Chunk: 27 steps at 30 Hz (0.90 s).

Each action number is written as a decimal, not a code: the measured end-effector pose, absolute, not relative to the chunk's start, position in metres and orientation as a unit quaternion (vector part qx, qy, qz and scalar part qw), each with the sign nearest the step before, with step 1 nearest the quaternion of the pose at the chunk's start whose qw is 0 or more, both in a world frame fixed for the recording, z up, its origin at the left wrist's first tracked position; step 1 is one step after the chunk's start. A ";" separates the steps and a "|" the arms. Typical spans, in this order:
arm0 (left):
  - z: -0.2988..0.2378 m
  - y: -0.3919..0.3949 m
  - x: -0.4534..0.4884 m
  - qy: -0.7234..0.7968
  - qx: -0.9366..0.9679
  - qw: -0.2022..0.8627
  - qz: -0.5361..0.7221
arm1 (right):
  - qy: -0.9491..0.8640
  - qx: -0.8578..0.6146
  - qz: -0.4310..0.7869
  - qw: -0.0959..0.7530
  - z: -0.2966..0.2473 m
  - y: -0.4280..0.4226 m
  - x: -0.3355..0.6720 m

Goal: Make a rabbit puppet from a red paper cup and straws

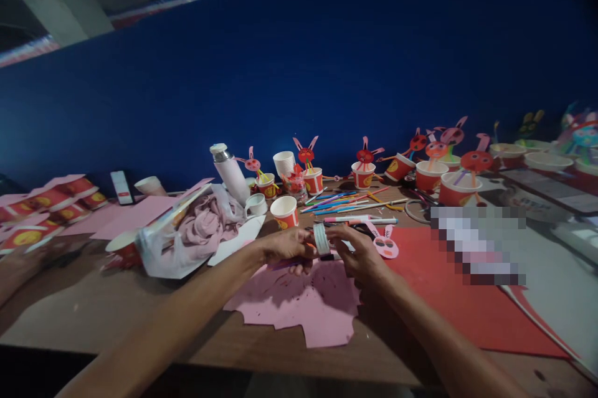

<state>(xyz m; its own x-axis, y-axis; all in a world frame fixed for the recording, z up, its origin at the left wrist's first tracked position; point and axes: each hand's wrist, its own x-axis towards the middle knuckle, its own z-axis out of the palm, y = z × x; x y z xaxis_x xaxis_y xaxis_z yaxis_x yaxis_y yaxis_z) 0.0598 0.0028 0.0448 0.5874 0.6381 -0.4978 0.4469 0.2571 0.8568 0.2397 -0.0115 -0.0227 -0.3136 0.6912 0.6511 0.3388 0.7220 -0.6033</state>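
Both my hands meet over a cut pink sheet of paper (322, 317) on the table. Between them is a roll of tape (321, 239), its pale side facing me. My right hand (359, 251) curls its fingers over the roll's right side. Closed beside the roll, my left hand (290, 245) has a thin purple strip at its lower edge; what its fingers grip is mostly hidden. A pink rabbit-face cutout (385, 248) lies just beyond my right hand, and a red-and-white paper cup (284, 212) stands behind my left.
Coloured sticks (346, 200) and markers lie behind my hands. Rabbit-decorated paper cups (460, 189) line the back. On the left are a plastic bag (175, 242) with pink cloth, a thermos (230, 174) and another person's hand (28, 264). Red paper (448, 304) covers the right.
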 end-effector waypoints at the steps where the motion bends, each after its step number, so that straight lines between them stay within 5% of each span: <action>1: 0.043 0.003 0.060 0.450 0.607 0.650 0.078 | -0.784 -0.332 0.198 0.485 -0.022 -0.012 0.239; 17: 0.026 -0.002 0.077 0.504 0.613 0.583 0.175 | -0.777 -0.405 0.162 0.454 -0.012 -0.016 0.237; 27: 0.022 -0.005 0.089 0.528 0.738 0.368 0.204 | -0.751 -0.431 0.138 0.480 -0.010 -0.013 0.241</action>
